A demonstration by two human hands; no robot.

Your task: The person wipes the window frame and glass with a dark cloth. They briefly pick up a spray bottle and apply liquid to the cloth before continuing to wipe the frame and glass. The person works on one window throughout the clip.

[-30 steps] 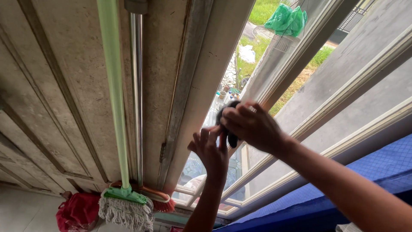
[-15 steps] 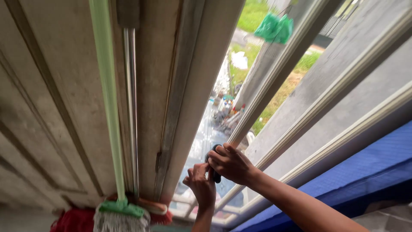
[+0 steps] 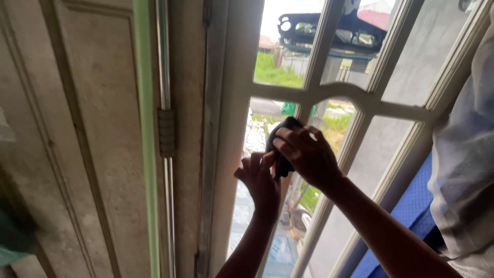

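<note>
Against window pane, right hand pressing dark cloth, long axis upright

dark cloth mostly under right hand

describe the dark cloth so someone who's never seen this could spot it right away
Start at the white-framed window with its many panes, right of the pale panelled door. Where two hands meet on a lower pane, the right hand presses the dark cloth against the glass. It is the only dark, crumpled thing against the bright panes.
</note>
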